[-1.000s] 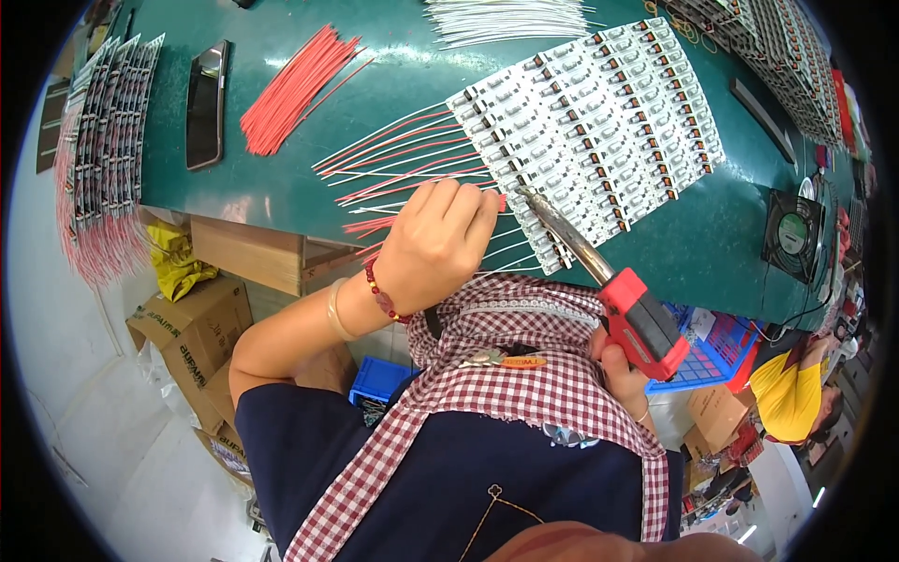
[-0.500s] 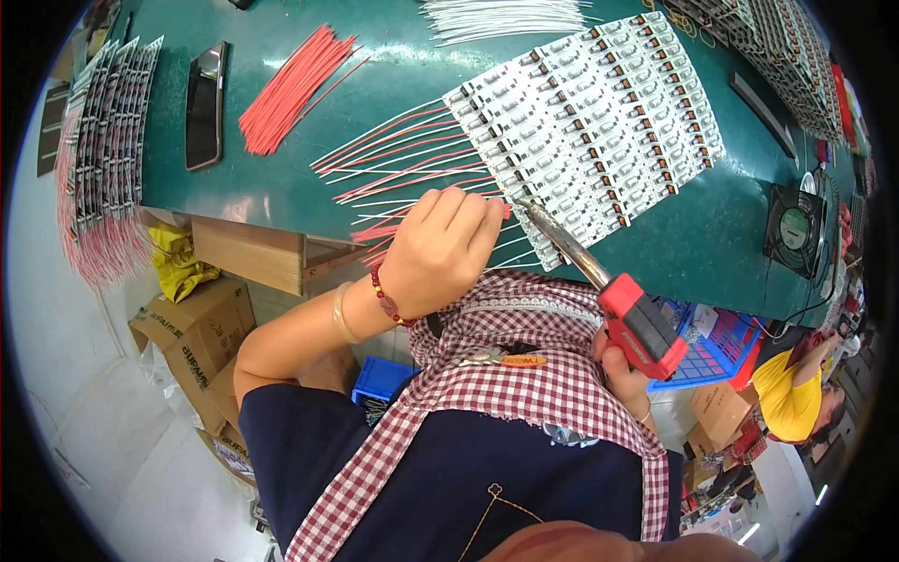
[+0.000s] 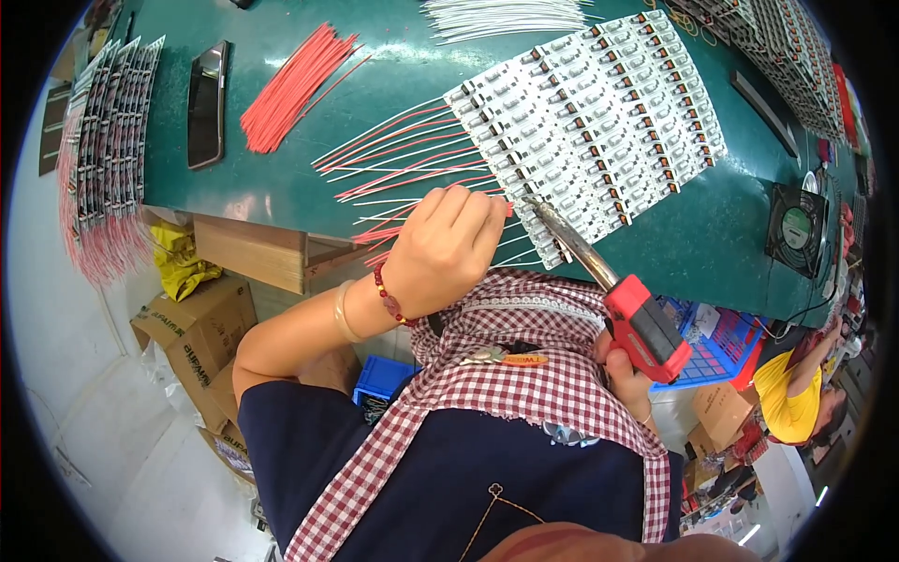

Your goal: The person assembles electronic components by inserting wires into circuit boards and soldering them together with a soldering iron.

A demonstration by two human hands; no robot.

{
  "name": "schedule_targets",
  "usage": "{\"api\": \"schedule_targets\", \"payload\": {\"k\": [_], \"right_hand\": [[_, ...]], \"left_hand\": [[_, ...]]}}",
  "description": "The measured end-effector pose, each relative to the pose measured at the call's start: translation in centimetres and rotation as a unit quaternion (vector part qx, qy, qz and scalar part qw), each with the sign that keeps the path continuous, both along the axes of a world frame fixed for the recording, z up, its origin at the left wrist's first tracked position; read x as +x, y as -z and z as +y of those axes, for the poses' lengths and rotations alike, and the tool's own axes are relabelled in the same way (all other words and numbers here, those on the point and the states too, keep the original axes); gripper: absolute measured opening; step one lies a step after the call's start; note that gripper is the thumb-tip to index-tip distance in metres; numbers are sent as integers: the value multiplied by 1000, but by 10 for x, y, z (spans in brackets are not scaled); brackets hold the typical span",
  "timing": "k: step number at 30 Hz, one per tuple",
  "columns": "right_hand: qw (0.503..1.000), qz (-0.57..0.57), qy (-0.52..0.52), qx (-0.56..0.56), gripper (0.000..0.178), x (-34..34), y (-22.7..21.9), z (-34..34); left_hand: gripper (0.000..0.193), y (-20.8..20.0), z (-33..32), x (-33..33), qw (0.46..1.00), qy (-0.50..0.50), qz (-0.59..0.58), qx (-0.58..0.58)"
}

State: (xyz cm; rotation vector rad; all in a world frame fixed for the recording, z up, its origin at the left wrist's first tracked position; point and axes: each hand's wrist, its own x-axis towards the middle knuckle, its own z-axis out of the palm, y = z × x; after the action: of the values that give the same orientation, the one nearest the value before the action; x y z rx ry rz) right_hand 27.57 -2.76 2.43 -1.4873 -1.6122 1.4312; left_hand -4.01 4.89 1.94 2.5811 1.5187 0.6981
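A panel of white circuit boards (image 3: 590, 131) lies slanted on the green table (image 3: 309, 201), with red and white wires (image 3: 403, 159) running off its left edge. My left hand (image 3: 445, 239) is closed at that edge, its fingers pinched on red wire whose end (image 3: 508, 209) shows beside the fingertips. A red and black soldering iron (image 3: 648, 326) is gripped in my right hand (image 3: 626, 379), partly hidden behind the handle. Its metal tip rests at the panel's left edge, close by the left fingertips; whether it touches a pad is too small to tell.
A bundle of red wires (image 3: 295, 89) and a phone (image 3: 207, 105) lie left of the panel, white wires (image 3: 506, 17) beyond it. Wired boards (image 3: 108, 140) hang over the left edge. At the right are a fan (image 3: 796, 229) and stacked boards (image 3: 773, 51). Someone in yellow (image 3: 788, 398) sits far right.
The soldering iron has shifted very slightly right and down with my right hand. My left hand stays almost in place, still pinching the red wire.
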Motion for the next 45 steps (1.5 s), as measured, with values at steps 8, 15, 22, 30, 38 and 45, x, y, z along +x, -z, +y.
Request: {"api": "schedule_targets", "payload": {"k": [8,15,22,30,38,45], "right_hand": [[1000,27,-16,-4,29,9,2,-5],[991,112,1,-78,31,6,-6,-1],[991,110,7,-77,26,-4,-10,1],[996,58,7,-61,46,-7,-9,2],[999,18,-14,-46,35,2,-5,0],[1000,28,-10,2,25,17,0,-9]], "left_hand": [[31,-5,-2,1,1000,-8,1,-16],[35,-7,-8,7,1000,7,-19,-21],[23,-3,-6,9,1000,15,-11,3],[18,-3,-8,11,1000,8,17,14],[30,-3,-10,12,1000,4,20,-12],[29,-4,-10,13,1000,-1,25,-10]]}}
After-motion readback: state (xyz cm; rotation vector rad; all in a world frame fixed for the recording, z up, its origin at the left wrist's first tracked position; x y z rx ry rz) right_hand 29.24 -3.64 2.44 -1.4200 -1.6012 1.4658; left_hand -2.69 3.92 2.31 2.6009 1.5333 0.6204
